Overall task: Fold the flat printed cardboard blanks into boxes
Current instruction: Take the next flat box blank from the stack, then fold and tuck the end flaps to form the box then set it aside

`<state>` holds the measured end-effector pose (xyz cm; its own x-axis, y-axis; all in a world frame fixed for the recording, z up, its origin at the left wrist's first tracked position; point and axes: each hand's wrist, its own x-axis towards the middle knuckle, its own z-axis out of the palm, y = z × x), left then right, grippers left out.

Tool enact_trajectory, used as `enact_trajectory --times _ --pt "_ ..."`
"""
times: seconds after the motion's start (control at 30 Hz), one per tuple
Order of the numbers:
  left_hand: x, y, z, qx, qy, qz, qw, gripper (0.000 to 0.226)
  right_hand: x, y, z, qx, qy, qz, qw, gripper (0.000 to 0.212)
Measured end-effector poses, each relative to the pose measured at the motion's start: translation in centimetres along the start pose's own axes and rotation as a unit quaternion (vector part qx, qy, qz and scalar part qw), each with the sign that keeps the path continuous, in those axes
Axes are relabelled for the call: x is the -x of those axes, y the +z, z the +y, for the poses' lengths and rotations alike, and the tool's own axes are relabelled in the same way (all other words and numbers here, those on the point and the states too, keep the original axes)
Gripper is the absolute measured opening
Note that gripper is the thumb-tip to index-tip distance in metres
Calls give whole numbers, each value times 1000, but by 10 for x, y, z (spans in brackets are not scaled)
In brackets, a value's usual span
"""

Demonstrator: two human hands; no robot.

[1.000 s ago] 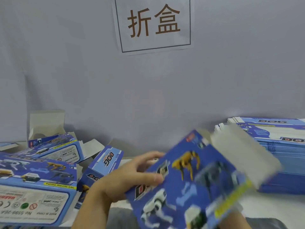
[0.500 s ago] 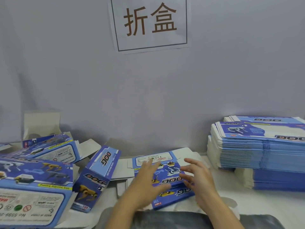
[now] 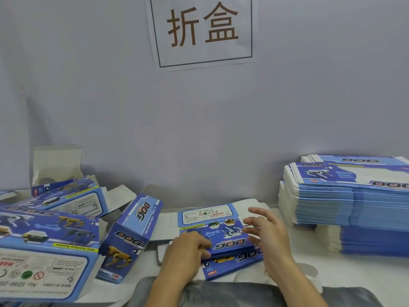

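Left hand pinches the top blank's near-left edge; right hand hovers spread beside it — peel only one sheet, then lift it off the blank beneath.

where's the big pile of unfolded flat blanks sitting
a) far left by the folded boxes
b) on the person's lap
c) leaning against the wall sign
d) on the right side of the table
d: the tall stack of flat blanks sits on the right side of the table, past the right hand, while the folded boxes lie on the left.
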<state>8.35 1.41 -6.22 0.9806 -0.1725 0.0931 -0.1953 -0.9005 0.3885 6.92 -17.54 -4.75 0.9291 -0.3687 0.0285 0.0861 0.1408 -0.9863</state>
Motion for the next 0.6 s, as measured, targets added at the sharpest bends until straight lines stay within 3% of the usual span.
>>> enact_trajectory --times 0.1,0.23,0.27,0.33,0.37,0.43,0.47,0.53,0.6 --pt "2 -1 5 -56 41 54 996 21 2 -1 -2 -7 -77 45 996 31" --pt "7 -9 13 -65 59 246 965 35 3 1 -9 36 -147 80 985 25" --pt "10 -13 15 -49 63 288 954 38 4 4 -13 40 -137 58 988 22" --pt "16 -22 21 6 93 352 931 51 10 10 -23 21 -80 -67 994 19" --pt "18 -25 25 34 124 368 921 55 13 14 -27 7 -47 -144 988 35" --pt "18 -29 38 94 197 348 912 42 18 25 -33 -40 -20 -237 971 67" --pt "19 -30 47 126 229 312 913 33 21 31 -34 -60 -38 -246 967 70" --pt "20 -32 60 184 282 240 911 27 23 38 -37 -78 -93 -178 976 45" --pt "20 -37 66 224 302 213 902 31 20 34 -43 -92 -127 -75 985 15"
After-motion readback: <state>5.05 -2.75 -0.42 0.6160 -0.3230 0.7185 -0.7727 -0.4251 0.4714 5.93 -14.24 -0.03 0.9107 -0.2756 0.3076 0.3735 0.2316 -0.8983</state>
